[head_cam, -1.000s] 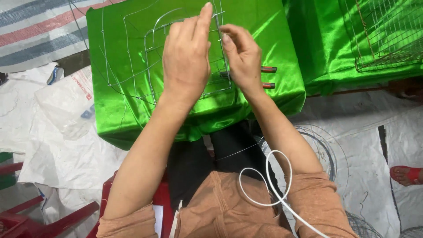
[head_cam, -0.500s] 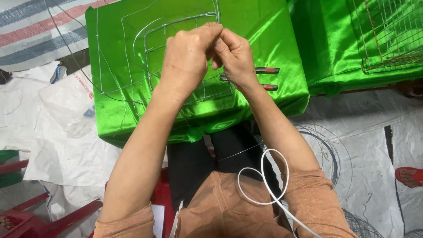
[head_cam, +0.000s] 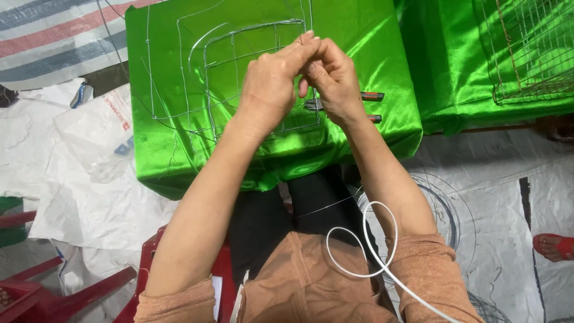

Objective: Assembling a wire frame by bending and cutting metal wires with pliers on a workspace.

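A thin wire frame point(head_cam: 239, 78) of bent silver wire lies on a table draped in shiny green cloth point(head_cam: 167, 155). My left hand point(head_cam: 272, 84) and my right hand point(head_cam: 332, 81) meet above the frame's right part, fingertips pinched together on a strand of the wire. Pliers with red-tipped handles point(head_cam: 371, 97) lie on the cloth just right of my right hand, partly hidden by it.
A second green-covered table point(head_cam: 454, 90) at the right carries a wire mesh basket point(head_cam: 529, 54). A white cable loop point(head_cam: 362, 242) hangs over my lap. Coiled wire point(head_cam: 448, 209) lies on the white sheeting. Red plastic stools point(head_cam: 54, 299) stand at lower left; a red sandal point(head_cam: 553, 246) shows at right.
My hands have drawn together: the left hand, earlier spread flat over the frame, now curls with its fingertips pinched against the right hand's on the wire.
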